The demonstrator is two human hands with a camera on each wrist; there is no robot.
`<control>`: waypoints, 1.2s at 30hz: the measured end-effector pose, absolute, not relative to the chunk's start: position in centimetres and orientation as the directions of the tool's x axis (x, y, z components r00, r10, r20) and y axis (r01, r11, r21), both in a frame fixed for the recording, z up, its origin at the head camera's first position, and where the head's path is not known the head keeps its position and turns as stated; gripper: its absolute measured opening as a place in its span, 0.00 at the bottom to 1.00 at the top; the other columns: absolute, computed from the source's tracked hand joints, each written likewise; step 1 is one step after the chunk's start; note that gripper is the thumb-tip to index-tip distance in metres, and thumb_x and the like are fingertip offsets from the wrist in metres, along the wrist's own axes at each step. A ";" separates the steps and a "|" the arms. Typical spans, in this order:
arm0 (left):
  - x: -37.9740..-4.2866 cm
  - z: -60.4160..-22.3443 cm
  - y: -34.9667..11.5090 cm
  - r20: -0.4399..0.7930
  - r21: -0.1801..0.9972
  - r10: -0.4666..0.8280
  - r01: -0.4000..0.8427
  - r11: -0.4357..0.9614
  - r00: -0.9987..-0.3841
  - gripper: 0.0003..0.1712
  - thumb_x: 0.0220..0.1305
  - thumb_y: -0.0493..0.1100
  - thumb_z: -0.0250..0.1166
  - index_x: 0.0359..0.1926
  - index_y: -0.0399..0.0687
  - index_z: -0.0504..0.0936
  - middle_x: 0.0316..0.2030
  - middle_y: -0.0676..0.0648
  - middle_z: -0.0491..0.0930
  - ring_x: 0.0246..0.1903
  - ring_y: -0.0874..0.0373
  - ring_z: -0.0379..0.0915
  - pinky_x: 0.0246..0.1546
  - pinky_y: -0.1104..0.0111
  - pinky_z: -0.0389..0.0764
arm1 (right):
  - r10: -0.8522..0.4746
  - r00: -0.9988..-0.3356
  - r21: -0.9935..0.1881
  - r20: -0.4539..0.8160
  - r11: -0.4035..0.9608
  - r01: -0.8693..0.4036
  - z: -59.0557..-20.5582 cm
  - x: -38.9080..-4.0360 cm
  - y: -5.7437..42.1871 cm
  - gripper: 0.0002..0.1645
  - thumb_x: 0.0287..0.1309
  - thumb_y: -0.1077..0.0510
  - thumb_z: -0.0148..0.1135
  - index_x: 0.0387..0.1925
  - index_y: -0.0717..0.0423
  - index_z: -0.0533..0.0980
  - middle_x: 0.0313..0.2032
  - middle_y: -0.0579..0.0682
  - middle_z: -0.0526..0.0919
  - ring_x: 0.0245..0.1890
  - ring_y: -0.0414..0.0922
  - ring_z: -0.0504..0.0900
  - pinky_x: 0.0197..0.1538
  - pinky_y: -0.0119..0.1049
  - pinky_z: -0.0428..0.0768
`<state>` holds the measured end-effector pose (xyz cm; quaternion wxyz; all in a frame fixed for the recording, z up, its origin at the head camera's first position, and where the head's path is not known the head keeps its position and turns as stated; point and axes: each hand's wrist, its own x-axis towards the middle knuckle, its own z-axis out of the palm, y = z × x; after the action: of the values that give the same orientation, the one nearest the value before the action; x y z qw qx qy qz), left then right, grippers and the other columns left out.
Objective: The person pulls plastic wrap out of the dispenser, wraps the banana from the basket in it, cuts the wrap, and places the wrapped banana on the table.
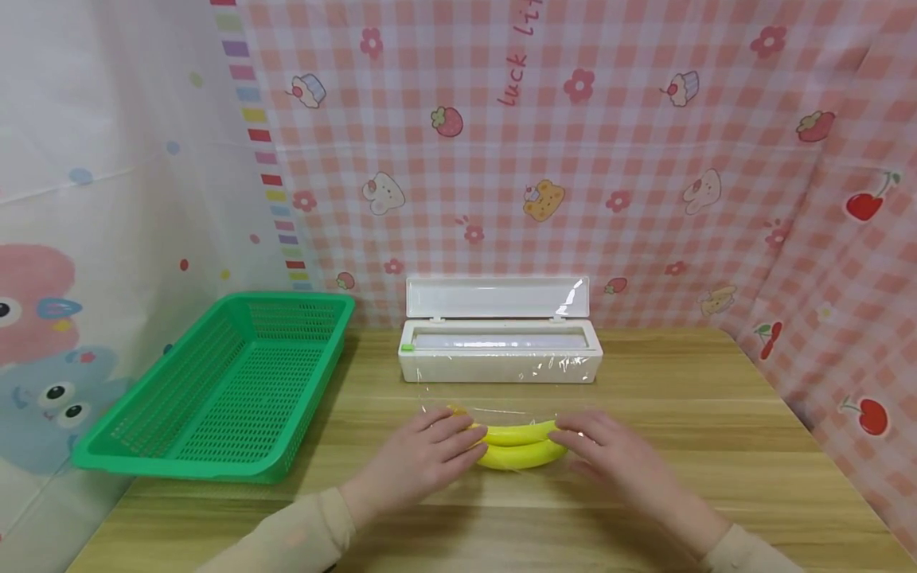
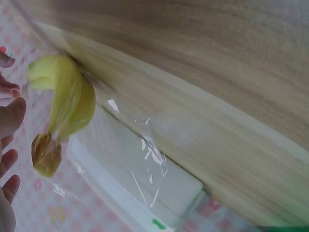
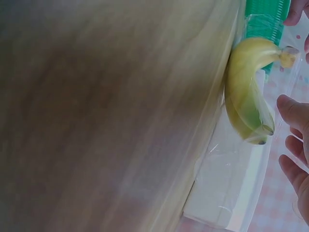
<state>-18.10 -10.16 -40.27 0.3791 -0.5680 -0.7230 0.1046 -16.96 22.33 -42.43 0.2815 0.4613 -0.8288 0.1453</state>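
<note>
A bunch of two yellow bananas (image 1: 521, 456) lies on the wooden table between my hands, under clear cling film (image 2: 145, 150). The brown stem end (image 2: 47, 154) shows through the film in the left wrist view; the greenish tips (image 3: 260, 135) show in the right wrist view. My left hand (image 1: 430, 461) is at the stem end with fingers slightly bent, fingertips right at the film. At the other end is my right hand (image 1: 623, 458), its fingers loosely extended beside the tips. In both wrist views the fingers stand spread, curled round nothing.
A white cling film dispenser (image 1: 501, 366) stands behind the bananas with its lid (image 1: 497, 297) raised; film hangs over its front. On the left sits a green plastic basket (image 1: 344, 326). Patterned cloth (image 1: 473, 175) rises behind the table (image 1: 702, 398) and along both sides.
</note>
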 end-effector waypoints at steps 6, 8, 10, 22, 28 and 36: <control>-18.2 -40.6 -9.7 0.354 -0.561 0.923 0.756 0.338 -0.150 0.22 0.67 0.33 0.44 0.55 0.51 0.77 0.57 0.50 0.73 0.57 0.54 0.67 0.60 0.60 0.63 | -0.680 -0.446 0.005 0.582 0.551 -0.834 -42.6 -17.0 22.0 0.25 0.49 0.59 0.65 0.52 0.49 0.76 0.51 0.48 0.75 0.53 0.47 0.72 0.49 0.42 0.75; -18.3 -40.7 -9.6 0.346 -0.562 0.923 0.751 0.347 -0.167 0.20 0.62 0.36 0.53 0.54 0.52 0.77 0.56 0.50 0.74 0.57 0.54 0.67 0.60 0.61 0.64 | -0.676 -0.474 -0.017 0.564 0.564 -0.826 -42.6 -17.0 21.9 0.23 0.52 0.58 0.64 0.53 0.49 0.76 0.51 0.47 0.75 0.53 0.47 0.72 0.49 0.43 0.75; -18.4 -40.8 -9.5 0.348 -0.559 0.921 0.749 0.356 -0.178 0.20 0.59 0.38 0.58 0.54 0.53 0.78 0.56 0.51 0.74 0.57 0.54 0.67 0.59 0.61 0.65 | -0.672 -0.502 -0.040 0.545 0.577 -0.816 -42.7 -17.0 21.8 0.24 0.52 0.59 0.65 0.53 0.49 0.76 0.51 0.47 0.75 0.53 0.47 0.71 0.50 0.43 0.75; -19.7 -41.6 -9.1 0.461 -0.479 0.871 0.778 0.407 -0.172 0.17 0.55 0.35 0.59 0.46 0.50 0.81 0.49 0.49 0.78 0.51 0.54 0.70 0.57 0.62 0.68 | -0.665 -0.511 -0.051 0.545 0.582 -0.811 -43.0 -18.0 21.4 0.24 0.41 0.67 0.70 0.44 0.52 0.79 0.44 0.46 0.78 0.48 0.43 0.73 0.46 0.41 0.78; -20.3 -41.7 -8.9 0.502 -0.398 0.840 0.808 0.435 -0.205 0.18 0.50 0.33 0.67 0.45 0.48 0.82 0.47 0.49 0.79 0.51 0.54 0.71 0.58 0.64 0.67 | -0.651 -0.499 -0.065 0.571 0.571 -0.819 -43.2 -18.8 21.4 0.21 0.39 0.68 0.69 0.40 0.53 0.80 0.42 0.45 0.78 0.45 0.43 0.73 0.43 0.39 0.78; -21.1 -41.6 -8.7 0.524 -0.256 0.806 0.852 0.456 -0.274 0.19 0.46 0.30 0.69 0.43 0.45 0.83 0.45 0.49 0.80 0.50 0.55 0.71 0.58 0.68 0.67 | -0.627 -0.539 -0.102 0.562 0.594 -0.798 -43.2 -19.4 21.5 0.20 0.36 0.67 0.72 0.37 0.52 0.80 0.41 0.44 0.78 0.44 0.43 0.74 0.44 0.39 0.78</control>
<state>-21.10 -8.74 -41.56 0.3040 -0.5202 -0.7972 -0.0380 -19.39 21.53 -43.22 0.2420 0.4145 -0.8594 0.1760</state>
